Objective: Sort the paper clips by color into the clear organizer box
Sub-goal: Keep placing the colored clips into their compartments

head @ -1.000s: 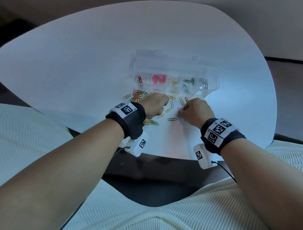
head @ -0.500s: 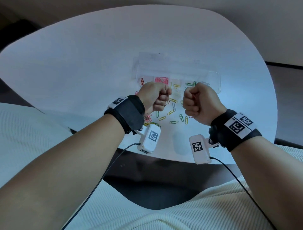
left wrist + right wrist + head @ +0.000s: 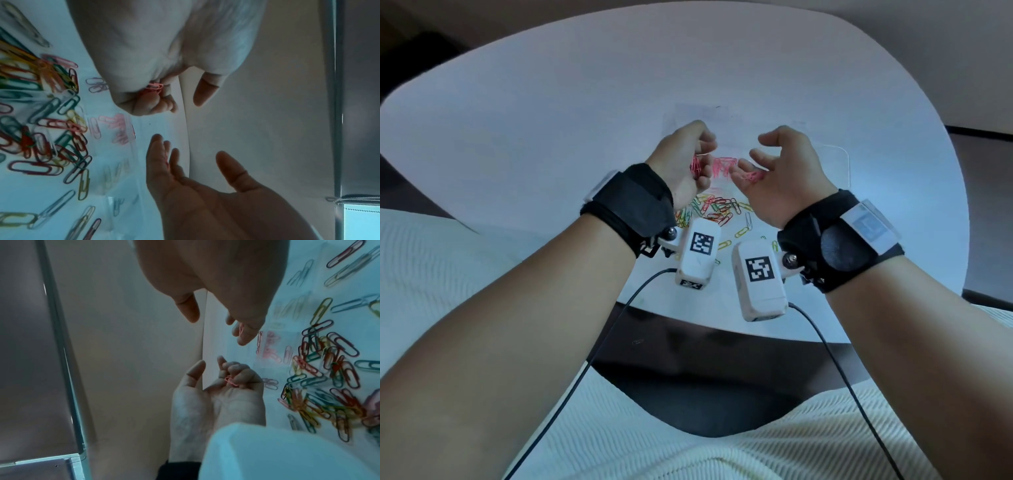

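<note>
Above the clear organizer box (image 3: 839, 161), both hands hang raised, palms turned inward, prob. to tip pink clips into the pink compartment (image 3: 724, 166) w/o scattering them. Left hand (image 3: 681, 164) has its fingers curled round a small bunch of pink paper clips (image 3: 695, 167), thumb loose; the wrist views confirm pink wire tucked under the curled fingers (image 3: 236, 374). Right hand (image 3: 787, 178) is looser: fingers only half bent, thumb out, a few pink clips (image 3: 751, 176) lying cupped on the fingers rather than pinched, so the grip looks relaxed, maybe mid-drop, though that's a guess. Box sits on the far side of the mixed pile (image 3: 717, 207), which lies on the table just in front of the wrists; red, green, yellow, blue clips are left unsorted there, so the job seems early-to-mid. Surface is a smooth white rounded table (image 3: 551, 120), dark floor below its near edge, pale plain wall behind, a metal-framed window or door strip (image 3: 337, 97) at the side. Lighting is dim, bluish.
</note>
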Action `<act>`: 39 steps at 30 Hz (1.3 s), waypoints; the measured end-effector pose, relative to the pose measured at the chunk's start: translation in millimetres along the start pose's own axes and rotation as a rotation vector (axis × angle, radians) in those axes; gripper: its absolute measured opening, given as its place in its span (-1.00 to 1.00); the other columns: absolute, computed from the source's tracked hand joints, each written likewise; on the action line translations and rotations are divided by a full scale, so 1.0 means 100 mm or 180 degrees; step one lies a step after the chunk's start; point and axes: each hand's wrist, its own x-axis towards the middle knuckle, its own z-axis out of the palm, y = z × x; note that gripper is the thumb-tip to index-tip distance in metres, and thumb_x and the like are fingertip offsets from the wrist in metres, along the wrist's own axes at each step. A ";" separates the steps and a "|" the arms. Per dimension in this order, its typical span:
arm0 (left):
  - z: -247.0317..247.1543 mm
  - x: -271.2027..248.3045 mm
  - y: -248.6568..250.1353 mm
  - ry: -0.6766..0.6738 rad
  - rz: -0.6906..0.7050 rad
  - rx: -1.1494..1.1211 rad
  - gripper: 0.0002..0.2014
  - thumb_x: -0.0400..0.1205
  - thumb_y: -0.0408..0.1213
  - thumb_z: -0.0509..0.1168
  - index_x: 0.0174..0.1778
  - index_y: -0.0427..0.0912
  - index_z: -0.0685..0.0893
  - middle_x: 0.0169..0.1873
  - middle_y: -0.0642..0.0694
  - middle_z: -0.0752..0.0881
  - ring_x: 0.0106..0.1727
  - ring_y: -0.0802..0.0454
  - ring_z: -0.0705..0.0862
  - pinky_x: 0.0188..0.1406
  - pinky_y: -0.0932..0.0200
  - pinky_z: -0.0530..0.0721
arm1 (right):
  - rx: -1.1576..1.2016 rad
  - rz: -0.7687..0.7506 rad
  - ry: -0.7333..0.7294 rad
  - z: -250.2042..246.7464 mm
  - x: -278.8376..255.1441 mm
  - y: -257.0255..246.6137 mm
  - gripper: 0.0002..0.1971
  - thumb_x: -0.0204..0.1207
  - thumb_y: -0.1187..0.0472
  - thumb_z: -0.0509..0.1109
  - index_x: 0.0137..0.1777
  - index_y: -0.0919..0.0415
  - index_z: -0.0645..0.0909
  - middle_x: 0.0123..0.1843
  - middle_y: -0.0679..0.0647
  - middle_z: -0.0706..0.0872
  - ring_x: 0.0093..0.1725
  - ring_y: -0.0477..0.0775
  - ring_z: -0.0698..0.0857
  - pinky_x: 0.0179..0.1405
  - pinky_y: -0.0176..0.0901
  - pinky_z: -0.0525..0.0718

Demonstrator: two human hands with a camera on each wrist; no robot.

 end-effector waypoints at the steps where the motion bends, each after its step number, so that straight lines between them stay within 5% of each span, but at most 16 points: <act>1: -0.01 0.00 0.00 0.0002 -0.0009 -0.0112 -0.81 0.53 -0.28 0.24 -0.01 -0.29 0.52 -0.35 -0.09 0.46 -0.48 0.08 0.41 -0.57 0.28 0.36 | 0.0058 0.0044 -0.0065 0.01 0.01 -0.01 -0.60 0.54 0.20 0.30 0.33 0.39 0.46 0.37 0.32 0.52 0.24 0.17 0.60 0.27 -0.07 0.63; 4: -0.02 0.01 -0.01 -0.0002 0.0058 -0.0527 -0.63 0.55 -0.28 0.26 0.25 -0.35 0.53 -0.05 -0.18 0.50 -0.27 0.01 0.50 -0.50 0.27 0.54 | -0.0141 0.0198 -0.0242 0.00 0.01 -0.01 -0.29 0.54 -0.03 0.36 0.56 0.39 0.28 0.55 0.32 0.38 0.34 0.17 0.61 0.37 -0.10 0.54; 6: -0.01 0.02 -0.02 -0.0065 0.0097 -0.0729 -0.63 0.57 -0.27 0.27 0.27 -0.33 0.52 0.11 -0.22 0.50 -0.11 -0.06 0.53 -0.27 0.20 0.65 | -0.0267 0.0211 -0.0330 -0.02 0.00 0.00 -0.14 0.56 -0.16 0.32 0.66 0.37 0.08 0.64 0.28 0.23 0.62 0.22 0.33 0.57 0.00 0.35; 8: 0.01 0.05 -0.02 -0.0126 0.0107 -0.0809 -0.69 0.59 -0.25 0.26 0.22 -0.28 0.53 0.23 -0.24 0.48 0.05 -0.10 0.56 0.04 0.12 0.68 | -0.0280 0.0190 -0.0399 -0.04 -0.01 0.00 -0.09 0.59 -0.23 0.25 0.69 0.38 -0.02 0.63 0.30 0.25 0.65 0.22 0.24 0.57 0.00 0.32; 11: 0.01 0.10 -0.06 -0.0324 -0.0041 -0.0833 -0.54 0.61 -0.16 0.27 0.37 -0.30 0.44 0.40 -0.33 0.40 0.28 -0.11 0.53 0.37 0.06 0.58 | -0.0206 0.0108 -0.0349 -0.10 -0.04 -0.02 -0.11 0.61 -0.24 0.23 0.70 0.35 -0.01 0.66 0.35 0.21 0.67 0.22 0.22 0.59 0.04 0.29; 16: 0.06 0.07 -0.10 -0.0524 -0.0112 -0.0783 -0.16 0.62 -0.04 0.26 0.65 -0.39 -0.02 0.60 -0.45 0.12 0.65 -0.22 0.16 0.61 -0.02 0.25 | -0.0158 -0.0164 -0.0084 -0.30 -0.09 -0.07 -0.23 0.65 -0.17 0.22 0.70 0.24 0.07 0.61 0.28 0.34 0.60 0.15 0.38 0.57 -0.02 0.36; 19: 0.07 0.05 -0.09 -0.0616 -0.0017 -0.0648 -0.20 0.65 -0.02 0.22 0.66 -0.36 0.00 0.62 -0.40 0.13 0.65 -0.19 0.16 0.62 -0.03 0.21 | -0.0107 -0.0253 0.0050 -0.44 -0.13 -0.12 -0.26 0.66 -0.16 0.21 0.70 0.23 0.10 0.57 0.25 0.41 0.57 0.15 0.41 0.56 -0.01 0.37; 21: 0.08 0.01 -0.08 -0.0602 0.0157 -0.0344 -0.35 0.68 -0.05 0.20 0.63 -0.29 0.20 0.57 -0.32 0.31 0.59 -0.18 0.31 0.58 -0.03 0.32 | -0.0130 -0.0306 0.0074 -0.51 -0.17 -0.13 -0.33 0.67 -0.14 0.21 0.66 0.23 0.21 0.53 0.25 0.46 0.54 0.16 0.45 0.55 0.01 0.39; 24: 0.13 -0.13 -0.03 -0.0479 0.0790 0.0552 -0.69 0.68 -0.23 0.24 0.31 -0.24 0.60 0.15 -0.21 0.68 0.16 -0.10 0.68 0.22 0.09 0.66 | -0.0535 -0.0411 -0.0041 -0.55 -0.25 -0.09 -0.56 0.67 -0.04 0.25 0.40 0.23 0.53 0.37 0.23 0.64 0.37 0.15 0.63 0.40 -0.04 0.55; 28: 0.06 -0.35 0.00 -0.0225 0.1612 0.2403 -0.88 0.58 -0.32 0.32 -0.01 -0.06 0.69 -0.16 -0.07 0.78 -0.19 0.02 0.72 -0.14 0.14 0.70 | -0.1562 -0.0699 -0.0380 -0.57 -0.38 0.03 -0.75 0.67 0.16 0.28 0.25 0.18 0.66 0.17 0.15 0.79 0.13 0.11 0.79 0.14 -0.12 0.69; 34: -0.28 -0.67 -0.31 -0.0242 0.1857 0.4662 -0.97 0.54 -0.12 0.31 -0.15 0.13 0.63 -0.25 0.17 0.69 -0.16 0.06 0.67 -0.14 0.16 0.64 | -0.3639 -0.1864 0.0175 -0.70 -0.40 0.34 -0.87 0.51 0.25 0.46 0.03 0.10 0.76 -0.21 -0.01 0.81 -0.25 -0.08 0.76 -0.33 -0.42 0.60; 39: -0.41 -0.53 -0.73 -0.0721 0.1790 0.5514 -0.88 0.61 -0.12 0.30 0.05 0.05 0.65 -0.11 0.12 0.67 0.01 0.00 0.65 -0.11 0.12 0.59 | -0.4854 -0.1928 0.0476 -0.90 -0.31 0.63 -0.84 0.53 0.21 0.43 0.03 0.08 0.81 -0.01 0.01 0.82 -0.02 0.06 0.73 -0.04 -0.22 0.62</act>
